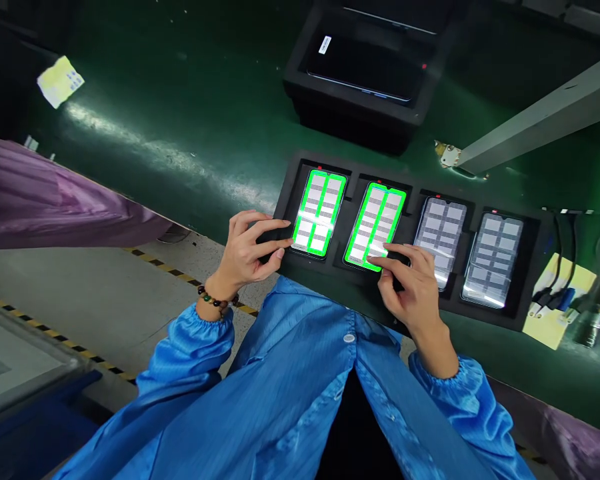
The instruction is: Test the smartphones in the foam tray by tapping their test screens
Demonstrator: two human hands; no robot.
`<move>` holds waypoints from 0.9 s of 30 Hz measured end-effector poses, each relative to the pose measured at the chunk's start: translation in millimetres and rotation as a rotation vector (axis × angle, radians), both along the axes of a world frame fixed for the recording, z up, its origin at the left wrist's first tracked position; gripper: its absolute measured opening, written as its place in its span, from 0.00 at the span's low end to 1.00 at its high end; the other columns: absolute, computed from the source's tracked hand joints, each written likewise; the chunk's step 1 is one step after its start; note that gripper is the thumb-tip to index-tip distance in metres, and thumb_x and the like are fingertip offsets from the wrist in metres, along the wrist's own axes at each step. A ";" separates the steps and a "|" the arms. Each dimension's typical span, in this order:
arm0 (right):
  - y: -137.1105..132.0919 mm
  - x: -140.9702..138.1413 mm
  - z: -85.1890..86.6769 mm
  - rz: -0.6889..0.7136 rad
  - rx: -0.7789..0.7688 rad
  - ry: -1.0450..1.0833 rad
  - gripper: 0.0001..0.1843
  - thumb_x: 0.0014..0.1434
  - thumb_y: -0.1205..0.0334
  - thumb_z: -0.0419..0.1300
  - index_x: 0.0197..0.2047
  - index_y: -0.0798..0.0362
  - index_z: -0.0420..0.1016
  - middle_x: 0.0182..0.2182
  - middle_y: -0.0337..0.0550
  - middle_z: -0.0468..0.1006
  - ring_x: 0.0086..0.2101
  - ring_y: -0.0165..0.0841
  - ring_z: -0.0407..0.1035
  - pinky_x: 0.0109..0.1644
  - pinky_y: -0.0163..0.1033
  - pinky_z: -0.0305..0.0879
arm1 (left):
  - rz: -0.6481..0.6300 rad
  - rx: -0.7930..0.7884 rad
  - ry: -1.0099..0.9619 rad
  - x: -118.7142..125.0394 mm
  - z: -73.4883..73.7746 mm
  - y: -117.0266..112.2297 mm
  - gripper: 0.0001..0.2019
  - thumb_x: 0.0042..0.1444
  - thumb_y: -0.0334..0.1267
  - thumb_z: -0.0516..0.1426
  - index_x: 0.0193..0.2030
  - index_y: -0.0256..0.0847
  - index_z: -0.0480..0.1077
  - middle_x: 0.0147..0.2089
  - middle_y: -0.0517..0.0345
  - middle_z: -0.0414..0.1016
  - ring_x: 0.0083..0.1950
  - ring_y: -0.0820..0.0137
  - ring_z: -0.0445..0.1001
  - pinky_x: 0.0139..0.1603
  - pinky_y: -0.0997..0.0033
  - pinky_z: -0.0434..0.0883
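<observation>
Several smartphones lie face up in a row in a black foam tray [380, 280]. The leftmost phone [320, 212] and the second phone [376, 225] glow with green-edged screens of white and grey blocks. Dimmer grey block screens show on the third phone [443, 233] and the rightmost phone [493, 259]. My left hand [250, 247], a beaded bracelet at its wrist, has fingers stretched to the leftmost phone's lower left edge. Over the lower right part of the second phone is my right hand [413, 280], fingers apart, fingertips at the screen. Neither hand holds anything.
Behind the tray stands a black foam box [350, 110] with a dark phone [365, 63] in it. A grey metal arm [540, 117] slants across the right. Cables [563, 287] lie on yellow paper [550, 333] beside a flashlight-like cylinder [595, 323]. Yellow paper [60, 81] lies far left.
</observation>
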State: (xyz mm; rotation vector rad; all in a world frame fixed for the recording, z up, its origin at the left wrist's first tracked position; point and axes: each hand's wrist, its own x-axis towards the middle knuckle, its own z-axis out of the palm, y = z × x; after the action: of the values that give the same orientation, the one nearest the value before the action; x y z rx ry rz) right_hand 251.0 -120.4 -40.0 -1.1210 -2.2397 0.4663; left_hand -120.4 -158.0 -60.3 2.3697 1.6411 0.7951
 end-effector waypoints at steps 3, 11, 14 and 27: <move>0.6 -1.3 -1.0 -0.065 -0.016 -0.011 0.19 0.69 0.72 0.59 0.54 0.43 0.84 0.49 0.47 0.87 0.57 0.47 0.81 0.65 0.61 0.73 | 0.015 -0.002 0.020 2.6 3.3 3.5 0.15 0.70 0.46 0.59 0.54 0.57 0.87 0.65 0.53 0.83 0.63 0.50 0.72 0.65 0.37 0.68; 7.3 -8.6 6.6 0.156 -0.175 -0.162 0.31 0.74 0.70 0.54 0.76 0.40 0.69 0.47 0.42 0.89 0.71 0.49 0.69 0.74 0.66 0.62 | -0.147 -0.087 0.057 32.6 13.5 17.6 0.19 0.70 0.47 0.59 0.64 0.59 0.82 0.75 0.53 0.74 0.70 0.47 0.69 0.71 0.35 0.66; 5.9 1.0 9.4 0.116 -0.152 -0.154 0.29 0.74 0.70 0.54 0.73 0.39 0.73 0.44 0.41 0.89 0.70 0.48 0.70 0.75 0.65 0.60 | -0.172 -0.065 0.053 34.2 13.7 19.8 0.18 0.69 0.46 0.60 0.62 0.59 0.82 0.74 0.53 0.75 0.70 0.48 0.70 0.72 0.35 0.66; 5.6 -12.4 6.5 0.106 -0.156 -0.135 0.25 0.74 0.67 0.55 0.69 0.41 0.76 0.46 0.42 0.90 0.70 0.48 0.70 0.74 0.63 0.60 | 0.016 -0.038 0.083 18.3 9.4 9.8 0.15 0.68 0.48 0.58 0.53 0.57 0.87 0.67 0.54 0.81 0.65 0.47 0.72 0.68 0.33 0.67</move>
State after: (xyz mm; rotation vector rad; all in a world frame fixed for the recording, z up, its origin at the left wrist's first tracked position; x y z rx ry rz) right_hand 238.5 -114.8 -33.5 -1.1447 -2.4235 0.6357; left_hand -102.1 -148.2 -50.9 2.3968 1.6921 0.6703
